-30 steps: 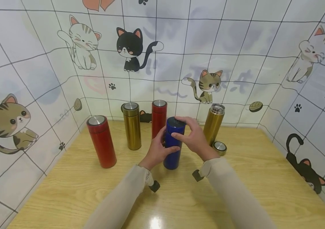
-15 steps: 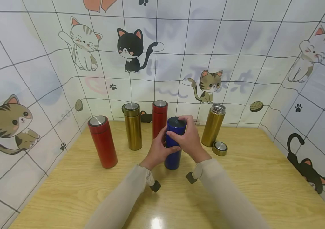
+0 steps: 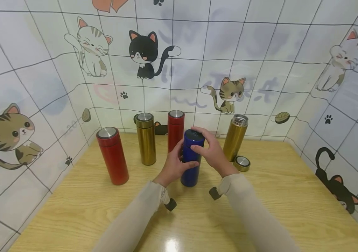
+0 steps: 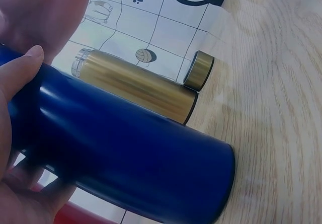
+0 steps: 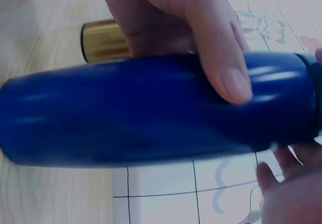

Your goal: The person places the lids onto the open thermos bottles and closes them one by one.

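A blue thermos flask [image 3: 190,177] with a dark-topped lid [image 3: 192,134] stands upright on the wooden table. My left hand [image 3: 173,168] grips its body, the thumb across the near side and the other fingers round the back. With my right hand [image 3: 212,153] I hold the lid, thumb on its front side and fingers over the top's far edge. In the left wrist view the left hand's thumb [image 4: 25,70] presses on the blue side. The right wrist view has the right hand [image 5: 297,186] at the lid end, partly out of frame.
Behind right stands an uncapped gold flask [image 3: 233,140], its loose lid [image 3: 242,163] on the table beside it. Capped flasks stand to the left and behind: a red one [image 3: 114,161], a gold one [image 3: 147,143] and another red one [image 3: 175,131]. Cat-print sheeting [image 3: 185,70] surrounds the table.
My right hand turned inward round the lid, then swung back outward to the right. The left hand and the blue flask stayed in place.
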Tool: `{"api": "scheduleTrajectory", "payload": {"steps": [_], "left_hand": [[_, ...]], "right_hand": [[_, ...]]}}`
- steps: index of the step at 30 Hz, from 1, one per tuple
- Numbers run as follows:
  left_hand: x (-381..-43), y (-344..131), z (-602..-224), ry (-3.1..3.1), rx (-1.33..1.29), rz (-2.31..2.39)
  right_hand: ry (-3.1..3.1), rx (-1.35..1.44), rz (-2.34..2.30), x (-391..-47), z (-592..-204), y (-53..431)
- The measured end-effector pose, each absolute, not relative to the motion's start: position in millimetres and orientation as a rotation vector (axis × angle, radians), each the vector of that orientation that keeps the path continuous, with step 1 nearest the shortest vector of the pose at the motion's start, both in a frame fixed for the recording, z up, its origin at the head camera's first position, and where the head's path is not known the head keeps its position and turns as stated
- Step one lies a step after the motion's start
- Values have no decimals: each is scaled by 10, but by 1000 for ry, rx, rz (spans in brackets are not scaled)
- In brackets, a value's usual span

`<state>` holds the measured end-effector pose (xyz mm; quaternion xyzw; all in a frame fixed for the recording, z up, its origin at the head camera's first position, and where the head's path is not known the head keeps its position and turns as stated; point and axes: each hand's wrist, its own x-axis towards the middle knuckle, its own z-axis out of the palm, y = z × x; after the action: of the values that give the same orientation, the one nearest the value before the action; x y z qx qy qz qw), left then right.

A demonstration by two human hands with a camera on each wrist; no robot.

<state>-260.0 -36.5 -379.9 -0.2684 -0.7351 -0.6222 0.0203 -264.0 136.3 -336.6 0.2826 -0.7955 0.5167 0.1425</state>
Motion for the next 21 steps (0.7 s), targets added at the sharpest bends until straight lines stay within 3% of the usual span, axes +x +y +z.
{"api": "scheduleTrajectory", "payload": {"steps": [12, 21], "left_hand": [[-2595, -371, -3807, -2289, -801, -1938], [-2834, -332, -4094, -2245, -827, -1897]], "right_hand": [[-2338, 743, 1343, -2714, -3424, 1430], [-2196, 555, 943, -2715, -3517, 1241]]}}
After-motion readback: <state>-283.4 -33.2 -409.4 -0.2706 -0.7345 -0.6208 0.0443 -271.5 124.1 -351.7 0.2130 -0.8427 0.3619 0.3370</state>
